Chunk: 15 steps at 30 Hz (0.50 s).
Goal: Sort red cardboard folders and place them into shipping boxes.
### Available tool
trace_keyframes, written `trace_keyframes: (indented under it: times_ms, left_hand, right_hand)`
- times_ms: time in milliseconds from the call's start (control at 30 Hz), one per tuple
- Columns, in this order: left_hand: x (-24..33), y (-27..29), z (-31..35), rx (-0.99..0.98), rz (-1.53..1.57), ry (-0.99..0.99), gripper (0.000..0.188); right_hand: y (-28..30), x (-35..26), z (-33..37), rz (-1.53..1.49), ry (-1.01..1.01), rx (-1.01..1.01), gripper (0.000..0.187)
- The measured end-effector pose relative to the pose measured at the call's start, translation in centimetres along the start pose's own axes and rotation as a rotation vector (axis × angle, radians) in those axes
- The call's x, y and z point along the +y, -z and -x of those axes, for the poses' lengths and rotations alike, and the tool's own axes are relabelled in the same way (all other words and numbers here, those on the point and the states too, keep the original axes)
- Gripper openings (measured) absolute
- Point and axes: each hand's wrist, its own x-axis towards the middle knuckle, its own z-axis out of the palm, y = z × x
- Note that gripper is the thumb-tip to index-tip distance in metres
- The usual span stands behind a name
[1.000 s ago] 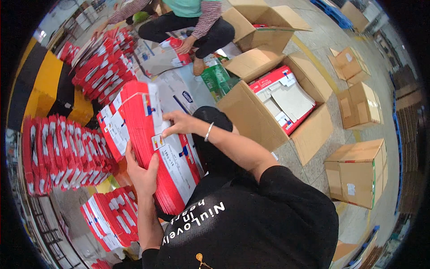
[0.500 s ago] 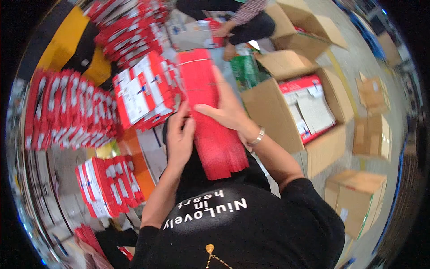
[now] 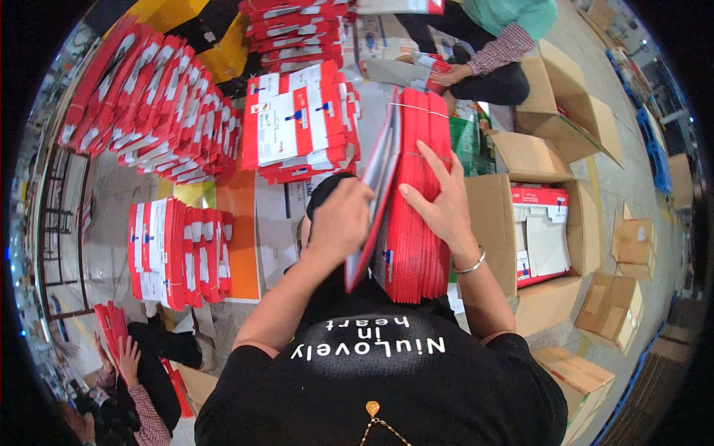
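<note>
A thick bundle of red flat-folded cartons (image 3: 416, 223) stands on edge over my lap, a thin pale band round its far end. My left hand (image 3: 341, 223) is closed on a flat-folded carton (image 3: 377, 186) at the bundle's left side, its pale inner face leaning away from the others. My right hand (image 3: 442, 204) grips the bundle from the right, thumb and forefinger spread over its top edges. The fingers on its right side are partly hidden.
Stacks of red-and-white flat cartons stand at far left (image 3: 163, 104), beyond my left hand (image 3: 286, 123) and at near left (image 3: 178, 253). An open cardboard box (image 3: 491, 230) with cartons inside is at right. Co-workers' hands show at far right (image 3: 452, 74) and lower left (image 3: 128, 360).
The view has shifted, and the bundle now shows more upright. My left hand has closed on a carton at its left side and parted it from the rest. My right hand stays on the bundle.
</note>
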Motion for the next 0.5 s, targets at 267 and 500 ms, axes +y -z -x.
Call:
trace_keyframes:
  times_ms: [267,500]
  left_hand:
    - [4.6,-2.0,0.2,-0.094,0.049,0.045,0.074]
    - [4.6,-1.7,0.3,-0.095,0.088,0.098,0.057]
  right_hand:
    - [0.4,2.0,0.4,-0.067,-0.028,0.009,0.077]
    - [0.8,2.1,0.4,-0.121,-0.087,-0.008,0.079]
